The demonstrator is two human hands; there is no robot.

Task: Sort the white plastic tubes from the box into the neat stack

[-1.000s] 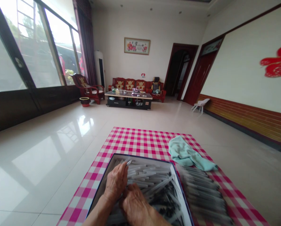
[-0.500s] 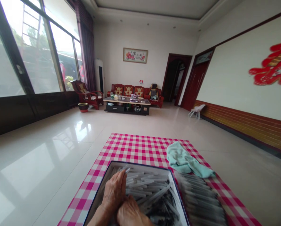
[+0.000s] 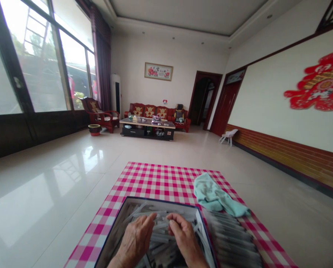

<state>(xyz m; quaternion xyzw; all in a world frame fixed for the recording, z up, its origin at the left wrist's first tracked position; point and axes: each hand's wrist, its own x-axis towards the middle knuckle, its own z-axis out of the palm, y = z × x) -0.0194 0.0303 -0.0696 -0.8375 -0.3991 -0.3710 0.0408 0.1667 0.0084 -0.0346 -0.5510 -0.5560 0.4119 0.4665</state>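
Pale tubes (image 3: 160, 237) lie beneath curled left fingers (image 3: 147, 221) and right fingers (image 3: 175, 219), opening and hold unclear.

I see one camera, worn on the head close behind and above the left hand (image 3: 137, 236) and right hand (image 3: 185, 236), facing past them toward the far wall (image 3: 152, 90)

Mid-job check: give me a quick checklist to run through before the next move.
1. Hands apart: ok; a gap separates left hand and right hand above the box.
2. Both grips empty: cannot tell; the fingertip detail is unclear.
3. Pale tubes neatly aligned: not ok; they lie at mixed angles.
4. Cloth outside the box: ok.
5. Dark stack evenly laid: cannot tell; blurred.
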